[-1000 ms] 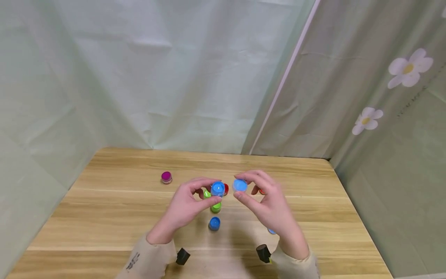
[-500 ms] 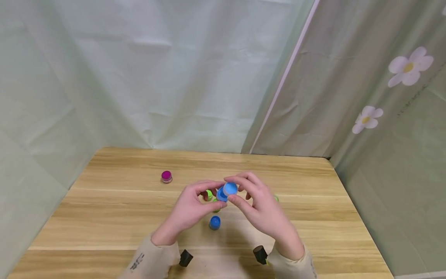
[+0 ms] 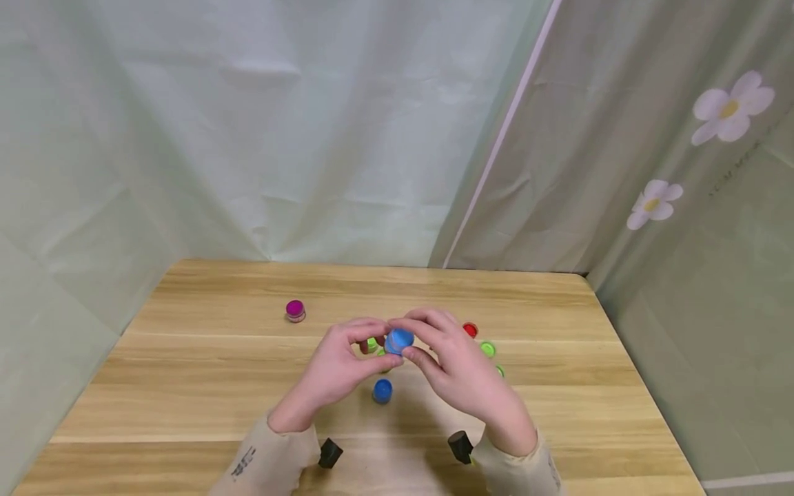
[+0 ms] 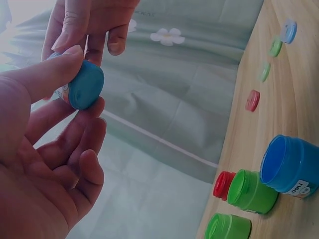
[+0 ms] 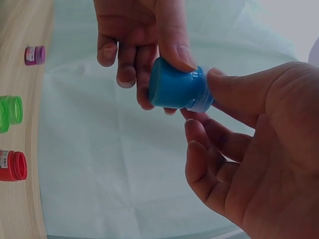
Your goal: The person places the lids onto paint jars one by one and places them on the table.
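Observation:
My left hand (image 3: 344,358) grips a small blue paint jar (image 5: 172,89) between thumb and fingers, raised above the table. With thumb and fingertips, my right hand (image 3: 455,362) pinches its translucent lid (image 5: 202,94), which sits at the jar's mouth. The jar lies tilted in the left hand, its blue base (image 4: 88,87) showing in the left wrist view. Below the hands, another blue jar (image 3: 382,391) stands uncapped on the table. Close by are two green jars (image 4: 251,191) and a red jar (image 4: 224,185), partly hidden behind the left hand in the head view.
A purple-capped jar (image 3: 296,311) stands at the back left of the wooden table (image 3: 186,386). On the right lie loose lids: red (image 3: 470,330), green (image 3: 488,349), another green (image 3: 500,370), and blue (image 4: 288,31). Curtains (image 3: 347,138) hang behind the table.
The right hand has moved left, bringing the lid from beside the jar onto its mouth. The left hand has shifted slightly right with the jar, which has tilted.

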Motion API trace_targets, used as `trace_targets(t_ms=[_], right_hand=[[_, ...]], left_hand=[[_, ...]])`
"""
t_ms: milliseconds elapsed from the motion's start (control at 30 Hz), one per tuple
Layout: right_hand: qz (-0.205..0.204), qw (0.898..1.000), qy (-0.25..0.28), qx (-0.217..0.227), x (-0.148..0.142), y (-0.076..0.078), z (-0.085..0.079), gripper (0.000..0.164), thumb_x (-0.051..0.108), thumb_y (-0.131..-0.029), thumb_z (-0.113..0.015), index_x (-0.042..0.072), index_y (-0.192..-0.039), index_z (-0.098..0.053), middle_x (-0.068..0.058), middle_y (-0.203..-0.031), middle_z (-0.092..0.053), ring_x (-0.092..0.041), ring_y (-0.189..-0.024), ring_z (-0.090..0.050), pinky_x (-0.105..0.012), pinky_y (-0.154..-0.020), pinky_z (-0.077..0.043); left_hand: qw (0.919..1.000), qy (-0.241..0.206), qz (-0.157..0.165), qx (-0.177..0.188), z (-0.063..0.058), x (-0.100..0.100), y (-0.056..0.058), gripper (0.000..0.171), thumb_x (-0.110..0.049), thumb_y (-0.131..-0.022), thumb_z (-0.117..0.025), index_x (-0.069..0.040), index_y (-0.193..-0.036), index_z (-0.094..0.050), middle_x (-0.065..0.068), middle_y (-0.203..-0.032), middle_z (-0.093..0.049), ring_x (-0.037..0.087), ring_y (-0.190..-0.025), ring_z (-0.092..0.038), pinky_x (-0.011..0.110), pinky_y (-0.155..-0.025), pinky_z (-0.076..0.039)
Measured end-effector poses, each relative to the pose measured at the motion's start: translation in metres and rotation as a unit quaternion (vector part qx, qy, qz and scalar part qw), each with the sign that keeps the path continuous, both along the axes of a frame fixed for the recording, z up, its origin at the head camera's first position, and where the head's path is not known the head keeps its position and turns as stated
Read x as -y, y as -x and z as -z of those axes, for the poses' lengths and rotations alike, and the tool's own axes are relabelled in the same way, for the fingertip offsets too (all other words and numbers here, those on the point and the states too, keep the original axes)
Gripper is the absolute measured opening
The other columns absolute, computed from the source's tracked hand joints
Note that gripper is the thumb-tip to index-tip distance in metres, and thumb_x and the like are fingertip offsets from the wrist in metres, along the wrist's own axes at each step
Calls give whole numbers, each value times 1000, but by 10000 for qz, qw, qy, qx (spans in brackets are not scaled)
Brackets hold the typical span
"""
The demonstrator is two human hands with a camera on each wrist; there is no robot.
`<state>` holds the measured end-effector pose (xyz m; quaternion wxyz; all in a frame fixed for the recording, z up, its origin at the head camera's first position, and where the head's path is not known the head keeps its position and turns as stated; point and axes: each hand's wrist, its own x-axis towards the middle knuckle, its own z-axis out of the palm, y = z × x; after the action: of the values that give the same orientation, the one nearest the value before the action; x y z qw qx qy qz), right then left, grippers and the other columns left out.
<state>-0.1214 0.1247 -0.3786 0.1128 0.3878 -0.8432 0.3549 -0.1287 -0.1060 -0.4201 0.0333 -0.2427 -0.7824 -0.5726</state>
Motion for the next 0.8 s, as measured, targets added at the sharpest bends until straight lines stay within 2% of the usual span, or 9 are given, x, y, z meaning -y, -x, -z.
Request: trace_targets(t_ms=[233,400,500,667,800], right_hand=[[125,9995,-285,-105,2,0,-2,40,14,-101,-76,18,-141,-71,2,-133,-63,-22,-126,-57,-40,-98,-53],[254,9991,-353,-10,1,-1,-1,38,19,-99,-80,18,-137,-73,3,-127,-63,-20,-122,-57,-40,-97,-52],[382,9987,-341,59,1,-2,-1,35,23,-98,-82,20,-131,-75,6,-122,-64,-17,-119,-57,-39,-96,-53],[673,9973,-201,205,2,-3,-1,35,35,-91,-88,21,-119,-75,12,-113,-65,-14,-111,-57,-37,-94,-52],[1065,9940,-103,212,4,-4,-1,41,46,-82,-93,20,-106,-72,12,-99,-65,-13,-99,-57,-34,-86,-51]], left_hand=[[9999,132,60,-23,0,1,1,23,-23,-91,-89,-22,-114,-84,-11,-109,-73,29,-96,-64,35,-76,-48],[9998,156,107,1,1,0,0,25,-25,-92,-88,-24,-116,-83,-11,-110,-73,21,-95,-63,37,-75,-48],[9998,154,93,38,2,0,0,30,-26,-91,-89,-23,-120,-83,-12,-109,-74,17,-94,-62,37,-76,-48],[9998,150,112,94,2,-2,-1,34,-25,-90,-90,-22,-122,-82,-12,-108,-74,24,-96,-64,35,-77,-48],[9997,114,163,103,1,-3,-3,32,-24,-90,-90,-24,-121,-82,-11,-107,-73,26,-96,-64,34,-77,-48]])
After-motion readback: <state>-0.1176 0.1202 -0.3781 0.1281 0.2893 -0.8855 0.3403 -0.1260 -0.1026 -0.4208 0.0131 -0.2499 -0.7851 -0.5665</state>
